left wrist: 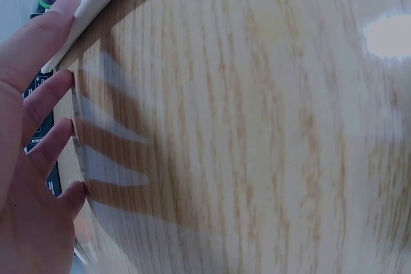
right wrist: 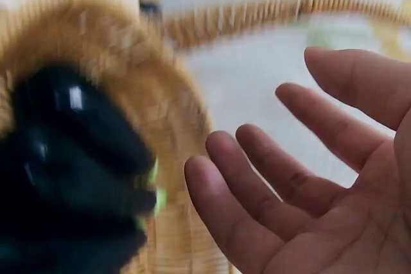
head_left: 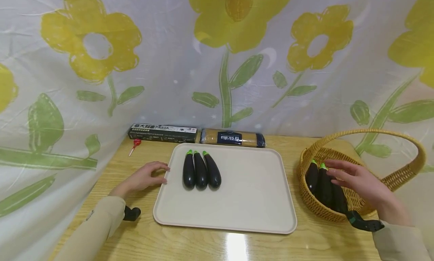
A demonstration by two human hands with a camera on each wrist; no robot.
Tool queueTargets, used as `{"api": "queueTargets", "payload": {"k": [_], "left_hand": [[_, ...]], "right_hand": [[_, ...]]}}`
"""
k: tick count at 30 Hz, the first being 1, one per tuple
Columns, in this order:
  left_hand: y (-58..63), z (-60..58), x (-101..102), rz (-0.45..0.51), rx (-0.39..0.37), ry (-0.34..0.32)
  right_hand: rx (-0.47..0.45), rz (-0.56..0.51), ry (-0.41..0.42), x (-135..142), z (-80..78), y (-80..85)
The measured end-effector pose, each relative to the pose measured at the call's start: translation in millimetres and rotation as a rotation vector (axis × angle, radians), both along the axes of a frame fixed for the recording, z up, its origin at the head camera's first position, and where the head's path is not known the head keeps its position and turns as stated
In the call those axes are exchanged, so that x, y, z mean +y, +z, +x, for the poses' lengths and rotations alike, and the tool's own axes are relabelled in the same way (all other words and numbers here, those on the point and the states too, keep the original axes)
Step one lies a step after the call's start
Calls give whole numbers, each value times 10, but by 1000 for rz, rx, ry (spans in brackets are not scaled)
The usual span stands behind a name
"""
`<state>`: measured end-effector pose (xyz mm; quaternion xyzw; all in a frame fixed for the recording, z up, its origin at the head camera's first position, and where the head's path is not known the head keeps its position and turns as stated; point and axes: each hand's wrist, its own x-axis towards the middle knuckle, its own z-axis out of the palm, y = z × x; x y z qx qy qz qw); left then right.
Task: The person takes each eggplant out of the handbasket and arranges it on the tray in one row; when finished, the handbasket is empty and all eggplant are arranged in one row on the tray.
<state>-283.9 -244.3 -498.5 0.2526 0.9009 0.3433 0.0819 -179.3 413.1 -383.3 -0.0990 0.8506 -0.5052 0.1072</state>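
Note:
Three dark eggplants (head_left: 200, 174) lie side by side on the left part of a cream tray (head_left: 251, 200), green stem ends away from me. My left hand (head_left: 146, 176) is at the tray's left edge, its fingers parted and holding nothing. At the right stands a wicker basket (head_left: 313, 206) with a tall handle. Inside it lie more eggplants (head_left: 324, 187), three of them in the right wrist view, blurred there. Above these my right hand (head_left: 361, 180) hovers with spread, loosely bent fingers and nothing in its grasp. It partly covers the eggplants in the head view.
A black pasta box (head_left: 162, 133) and a bag of pasta (head_left: 232, 138) lie along the back edge of the wooden table (head_left: 190, 243). A red lollipop (head_left: 136, 143) is at the back left. The flowered cloth (head_left: 162, 83) hangs behind.

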Motion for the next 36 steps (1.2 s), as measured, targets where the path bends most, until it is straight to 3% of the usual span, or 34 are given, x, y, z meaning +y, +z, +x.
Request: {"api": "queueTargets", "payload": {"k": [7,16,20,27,36], "left_hand": [[13,12,10,-1,-1,-3],[-24,-7,21,19,1,-1],[-36,-6,20,20,-2,-1],[-24,3,9,20,2,-11],[-23,-24,-2,8,14,-4]], "right_hand": [[-129,154,-109,476,-227,-97],[-232,77,-210,782,-387,-307],[-285,83,-204,802,-423,-384],[-475,-5,-170,713,-421,-457],[-508,64,-125,658,-428,-486]]}}
